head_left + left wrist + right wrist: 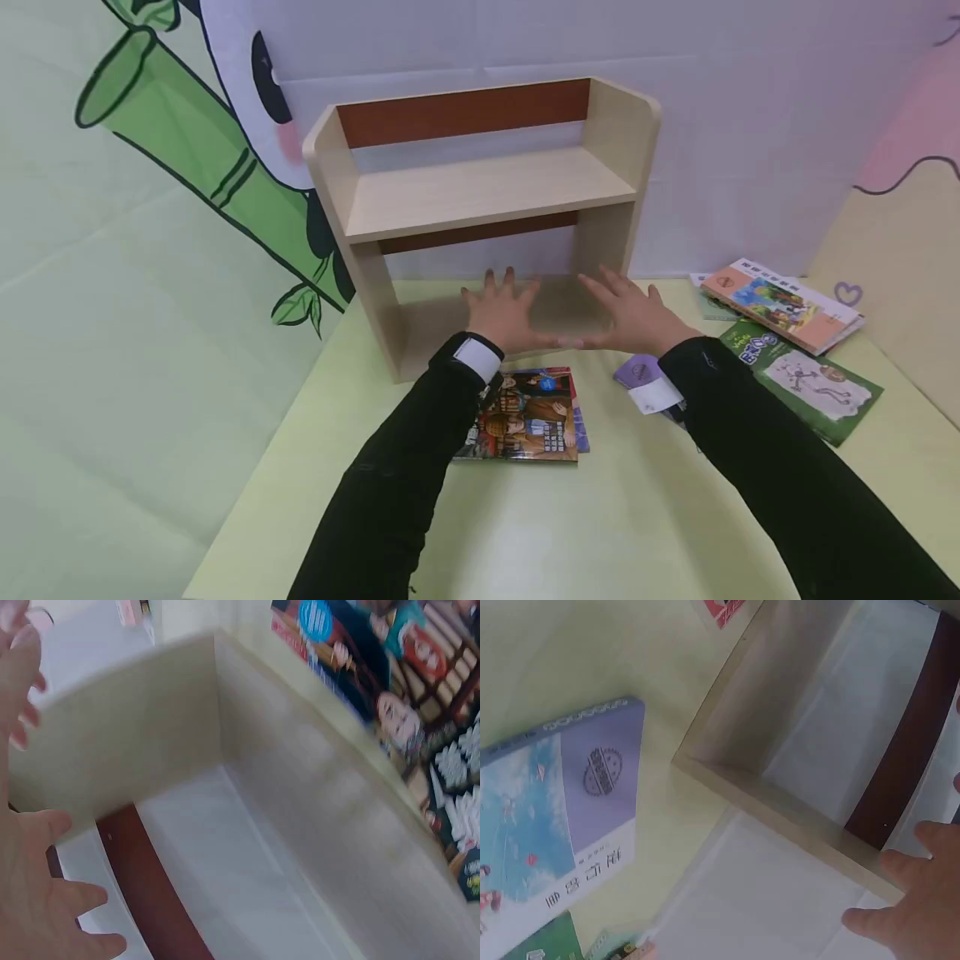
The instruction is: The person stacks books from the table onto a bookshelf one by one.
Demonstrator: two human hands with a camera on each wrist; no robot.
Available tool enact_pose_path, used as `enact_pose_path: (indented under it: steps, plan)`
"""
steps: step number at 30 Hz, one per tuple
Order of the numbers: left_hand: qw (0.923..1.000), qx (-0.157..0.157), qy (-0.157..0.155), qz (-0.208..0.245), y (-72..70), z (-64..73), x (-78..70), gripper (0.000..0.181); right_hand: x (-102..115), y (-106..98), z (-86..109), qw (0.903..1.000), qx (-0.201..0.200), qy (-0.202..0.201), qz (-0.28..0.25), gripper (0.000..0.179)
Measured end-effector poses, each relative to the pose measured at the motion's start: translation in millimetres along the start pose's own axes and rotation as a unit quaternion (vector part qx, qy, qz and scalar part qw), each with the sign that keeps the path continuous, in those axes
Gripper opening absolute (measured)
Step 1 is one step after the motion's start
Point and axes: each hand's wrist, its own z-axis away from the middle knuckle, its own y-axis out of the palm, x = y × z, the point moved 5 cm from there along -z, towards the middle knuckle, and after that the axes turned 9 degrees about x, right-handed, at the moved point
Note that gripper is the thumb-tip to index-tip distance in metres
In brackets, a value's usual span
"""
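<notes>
A two-tier wooden bookshelf (487,192) stands upright on the table, with a dark red-brown back strip (465,114) across its top. My left hand (504,317) and right hand (633,317) are held in front of its lower compartment, fingers spread and thumb tips meeting or nearly so. Neither holds anything. In the left wrist view, spread fingers (82,896) show beside the shelf's inside; the right wrist view shows fingers (907,877) near its side panel. Below my left hand lies a glossy comic-style book (532,417), partly covered by the sleeve. A purple-and-white book (592,780) lies under my right forearm.
At the table's right, an orange-and-white book (783,304) overlaps a green book (806,379), with another book partly hidden beneath. A printed cloth backdrop (750,108) hangs close behind the shelf. The pale table's left edge (255,483) runs beside my left arm.
</notes>
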Motion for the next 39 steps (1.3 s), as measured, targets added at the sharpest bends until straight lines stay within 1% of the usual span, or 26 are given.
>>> enact_pose_path:
  steps: [4,9,12,15,18,20,22,24,26,28,29,30,31,32,33,35,36,37,38,39]
  plan:
    - [0.9976,0.021,0.057,0.033,11.6,16.5,-9.9,0.102,-4,15,8.7,0.999,0.013,0.004,-0.042,0.098]
    - [0.9899,0.046,0.123,0.055,37.8,49.3,-16.1,0.1,-15,41,25.9,0.9926,0.042,0.008,-0.114,0.093]
    - [0.9856,0.054,0.143,0.073,51.4,65.7,-13.6,0.099,-27,53,40.8,0.9893,0.051,0.023,-0.135,0.087]
    - [0.9837,0.05,0.144,0.096,59.6,72.9,-9.0,0.095,-47,62,58.7,0.9871,0.05,0.042,-0.146,0.08]
    - [0.9818,0.045,0.141,0.119,65.5,74.0,-7.7,0.091,-72,70,74.7,0.9848,0.065,0.066,-0.147,0.079]
    - [0.9778,0.041,0.147,0.143,68.5,71.6,-13.9,0.086,-88,77,84.3,0.9824,0.078,0.085,-0.147,0.081]
    - [0.9718,0.043,0.156,0.171,69.9,66.9,-26.4,0.081,-102,83,92.7,0.9798,0.092,0.103,-0.145,0.084]
    - [0.9662,0.046,0.159,0.198,70.7,59.4,-43.5,0.075,-112,89,97.5,0.9794,0.095,0.111,-0.14,0.085]
    - [0.9601,0.055,0.153,0.228,73.1,49.9,-62.4,0.07,-117,95,99.5,0.9807,0.089,0.106,-0.138,0.085]
    - [0.9517,0.067,0.141,0.265,78.1,39.9,-80.2,0.066,-114,99,99.7,0.984,0.078,0.098,-0.126,0.085]
    - [0.9449,0.077,0.129,0.291,81.7,36.2,-87.8,0.066,-111,101,99.3,0.9857,0.072,0.097,-0.118,0.084]
    - [0.9343,0.09,0.113,0.326,85.7,33.7,-94.3,0.065,-108,102,99.2,0.9869,0.066,0.097,-0.111,0.084]
    - [0.9207,0.104,0.096,0.364,90.1,32.5,-100.1,0.065,-105,103,99.0,0.9876,0.062,0.098,-0.106,0.083]
    - [0.9036,0.119,0.077,0.404,94.4,32.6,-105.2,0.066,-103,104,99.1,0.9877,0.059,0.102,-0.103,0.083]
    - [0.8842,0.128,0.059,0.445,98.4,33.5,-109.9,0.067,-101,105,99.4,0.9873,0.058,0.11,-0.099,0.084]
    - [0.8402,0.139,0.02,0.524,104.8,38.3,-118.0,0.068,-99,107,99.9,0.9855,0.055,0.127,-0.098,0.087]
    - [0.8206,0.139,0.006,0.554,107.0,40.9,-121.5,0.069,-98,107,99.9,0.9846,0.055,0.133,-0.1,0.089]
    - [0.8078,0.135,-0.001,0.574,109.0,43.0,-125.0,0.069,-97,108,99.5,0.9837,0.055,0.138,-0.101,0.091]
    - [0.7969,0.13,-0.006,0.59,110.4,44.9,-128.3,0.071,-96,108,99.2,0.9832,0.055,0.144,-0.098,0.094]
    - [0.7889,0.127,-0.013,0.601,111.8,46.7,-131.3,0.072,-94,108,98.9,0.9823,0.054,0.151,-0.097,0.096]
